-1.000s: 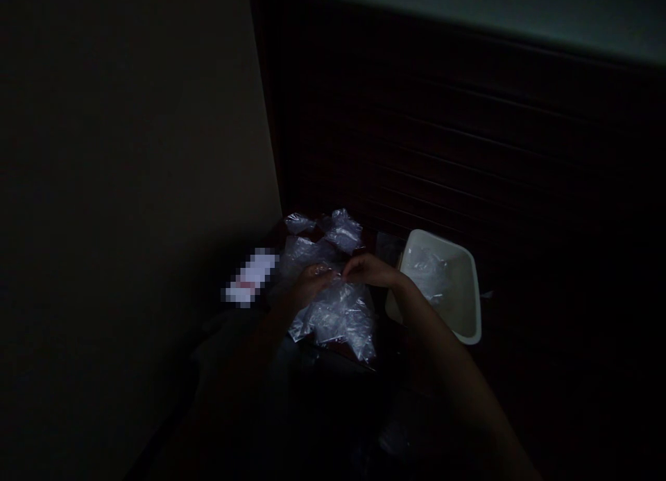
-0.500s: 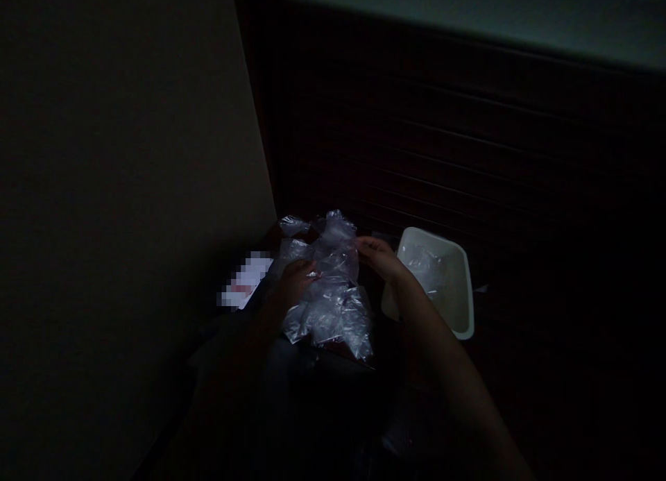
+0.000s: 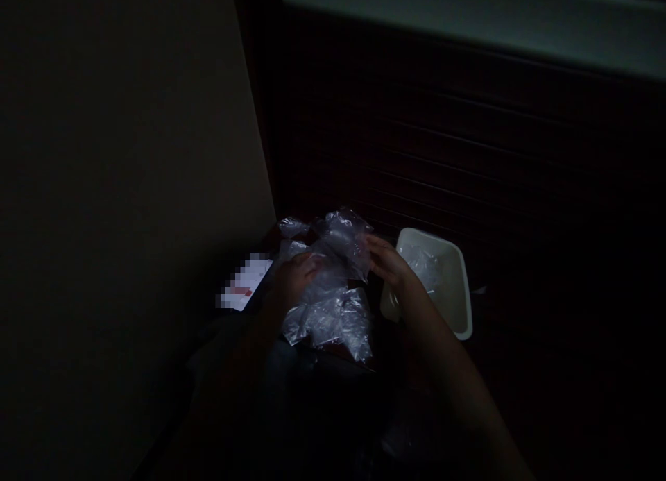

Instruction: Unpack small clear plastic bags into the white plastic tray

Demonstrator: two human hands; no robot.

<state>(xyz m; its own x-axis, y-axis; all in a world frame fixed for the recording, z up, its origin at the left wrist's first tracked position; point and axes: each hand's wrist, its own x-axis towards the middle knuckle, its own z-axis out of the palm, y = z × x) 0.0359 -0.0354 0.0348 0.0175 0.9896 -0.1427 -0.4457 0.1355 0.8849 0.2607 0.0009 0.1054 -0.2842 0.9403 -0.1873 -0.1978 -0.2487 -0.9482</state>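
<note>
In the dim head view, several crumpled clear plastic bags lie heaped on a dark surface in front of me. My right hand pinches the right edge of one clear plastic bag at the top of the heap. On the opposite side, my left hand has its fingers closed at the left part of the same film. Darkness hides its thumb and palm. A small bunched bag sits behind them, apart from both hands.
A white plastic basin with some clear film inside stands right of the heap. At the left lies a bright, partly pixelated screen or card. A pale wall rises on the left, with dark slatted panelling behind.
My right hand has moved slightly right, drawing the upper bag's edge outward so that it spreads flatter. My left hand has shifted only a little. The basin and lower bags remain in place.
</note>
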